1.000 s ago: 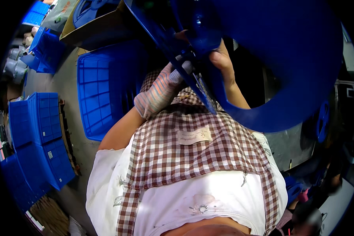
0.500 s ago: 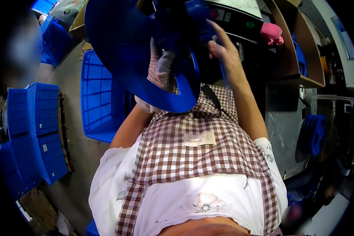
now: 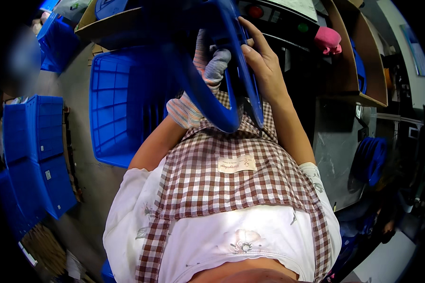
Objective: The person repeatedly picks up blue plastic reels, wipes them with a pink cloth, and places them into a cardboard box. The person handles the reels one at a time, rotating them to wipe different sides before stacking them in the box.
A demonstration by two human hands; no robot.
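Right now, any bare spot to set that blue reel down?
Free: grey floor strip between the big blue crate and the stacked blue crates; grey surface below the wooden shelf. Crowded: left hand, right hand and blue reel against the machine panel.

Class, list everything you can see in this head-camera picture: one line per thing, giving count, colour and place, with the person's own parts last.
Blue plastic reel: one, blue, upper centre, held in both hands.
Blue crate: one, blue, on the floor at left, beside the left arm.
Stacked crates: several, blue, far left.
Pink cloth: one, pink, on the shelf at upper right.
Control panel: one, dark with a red and a green button, top centre.
Cardboard shelf: one, brown, upper right.
Checked apron: one, brown and white, centre.
Left hand: gloved, striped knit, on the reel.
Right hand: bare, on the reel's rim.
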